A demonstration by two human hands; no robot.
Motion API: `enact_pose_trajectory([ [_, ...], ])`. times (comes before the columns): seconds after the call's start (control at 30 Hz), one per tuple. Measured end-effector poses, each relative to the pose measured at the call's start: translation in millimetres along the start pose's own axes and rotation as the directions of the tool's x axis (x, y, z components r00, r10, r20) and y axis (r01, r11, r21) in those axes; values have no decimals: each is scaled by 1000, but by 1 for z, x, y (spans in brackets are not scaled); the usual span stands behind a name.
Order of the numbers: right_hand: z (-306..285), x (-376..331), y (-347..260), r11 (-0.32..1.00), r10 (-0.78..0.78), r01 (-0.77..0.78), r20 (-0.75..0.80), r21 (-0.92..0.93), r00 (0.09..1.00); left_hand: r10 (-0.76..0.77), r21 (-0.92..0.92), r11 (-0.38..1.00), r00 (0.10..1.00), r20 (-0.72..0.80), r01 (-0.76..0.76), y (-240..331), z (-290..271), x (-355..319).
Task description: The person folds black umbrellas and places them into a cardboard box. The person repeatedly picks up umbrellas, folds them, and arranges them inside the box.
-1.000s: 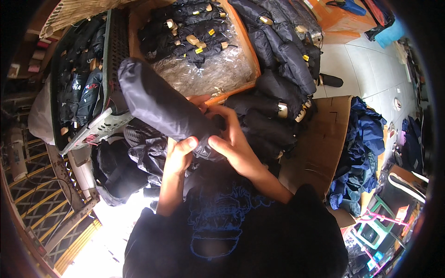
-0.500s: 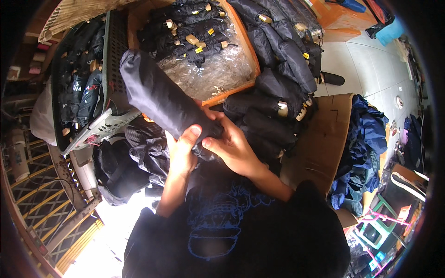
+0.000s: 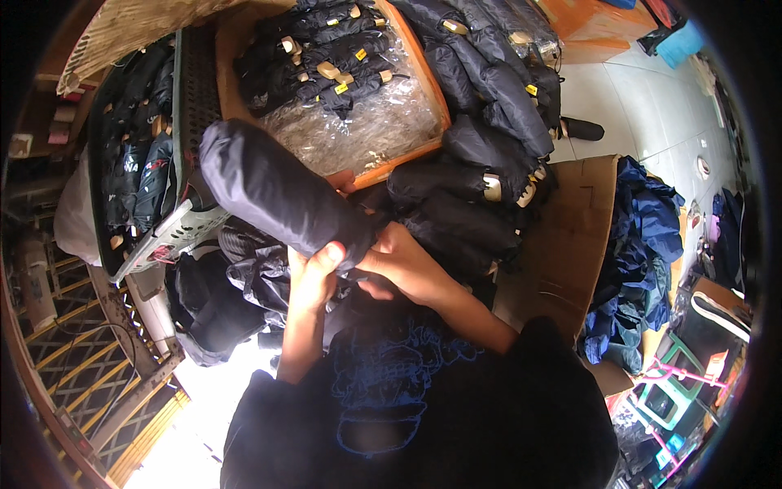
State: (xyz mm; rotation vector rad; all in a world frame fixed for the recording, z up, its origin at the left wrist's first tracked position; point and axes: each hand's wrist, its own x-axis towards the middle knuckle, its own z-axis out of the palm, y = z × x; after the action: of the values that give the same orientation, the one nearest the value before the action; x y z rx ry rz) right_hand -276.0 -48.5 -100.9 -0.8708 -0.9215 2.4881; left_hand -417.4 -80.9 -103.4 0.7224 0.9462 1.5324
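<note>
A thick black folded umbrella (image 3: 269,183) in a smooth cloth sleeve slants up and to the left in front of my chest. My left hand (image 3: 314,273) is wrapped around its lower part, thumb on the near side and fingertips showing past the far side. At the umbrella's lower right end, my right hand (image 3: 407,265) is closed on the gathered cloth, its fingers partly hidden behind that end. Several similar black umbrellas (image 3: 464,216) with pale handle ends are piled just beyond my right hand.
An orange-edged carton (image 3: 350,151) lined with clear plastic holds several black umbrellas. At the left stands a dark perforated crate (image 3: 204,155) with more of them. A cardboard flap (image 3: 562,253) and a heap of navy cloth (image 3: 643,236) lie at the right. Black cloth (image 3: 212,293) is bunched lower left.
The umbrella's upper end has swung lower and slightly left. My right hand has turned, and its fingers have shifted around the cloth at the lower end. The left hand keeps its grip.
</note>
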Motion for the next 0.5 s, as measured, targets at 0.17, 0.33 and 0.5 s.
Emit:
enact_pose_trajectory([
  [0.17, 13, -2, 15, 961, -274, 275, -152, -17, 950, 60, 67, 996, 998, -10, -60, 14, 14, 8],
  [0.33, 16, 5, 37, 887, -449, 402, -226, -226, 864, 128, 9, 992, 987, -95, -128, 3, 23, 1],
  [0.5, 23, 0, 30, 833, -543, 502, -168, -234, 823, 139, -40, 989, 990, -30, -140, -14, 9, -8],
])
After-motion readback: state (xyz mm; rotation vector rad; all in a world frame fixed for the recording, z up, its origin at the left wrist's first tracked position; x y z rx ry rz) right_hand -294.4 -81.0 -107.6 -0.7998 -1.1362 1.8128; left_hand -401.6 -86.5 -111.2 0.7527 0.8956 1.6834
